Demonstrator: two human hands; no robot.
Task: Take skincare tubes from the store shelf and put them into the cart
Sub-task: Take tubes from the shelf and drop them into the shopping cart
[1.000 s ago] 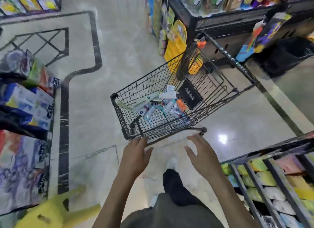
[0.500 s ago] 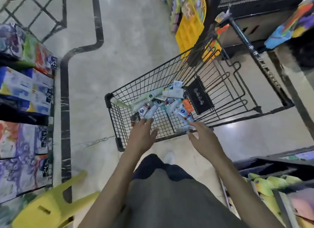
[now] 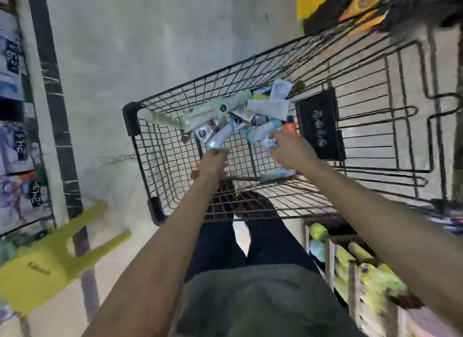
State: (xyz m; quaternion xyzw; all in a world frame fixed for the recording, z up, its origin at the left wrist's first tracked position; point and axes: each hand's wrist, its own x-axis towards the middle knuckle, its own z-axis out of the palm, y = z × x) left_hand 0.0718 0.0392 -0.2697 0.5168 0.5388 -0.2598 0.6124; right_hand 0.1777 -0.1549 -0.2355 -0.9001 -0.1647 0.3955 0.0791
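A black wire cart (image 3: pixel 130 116) stands right in front of me. In its basket lies a pile of several skincare tubes (image 3: pixel 225 121), white, pale green and light blue, with an orange one at the right. Both my hands reach down into the basket. My left hand (image 3: pixel 213 161) points its fingertips at the near end of a white and blue tube (image 3: pixel 221 136); blur hides whether it grips. My right hand (image 3: pixel 288 151) has its fingers curled round a light blue tube (image 3: pixel 271 144) at the pile's right edge. Another bluish tube (image 3: pixel 278 175) lies nearer me.
A black placard (image 3: pixel 319 128) hangs on the cart's folded child seat. A shelf of packaged goods with price tags (image 3: pixel 15 136) lines the left side. A yellow plastic stool (image 3: pixel 50 261) lies at lower left. A low rack of yellow-green packs (image 3: pixel 363 274) stands at lower right.
My view has tilted down and closer to the cart. Both hands have gone from above the cart's near rim down into the basket, onto the pile of tubes.
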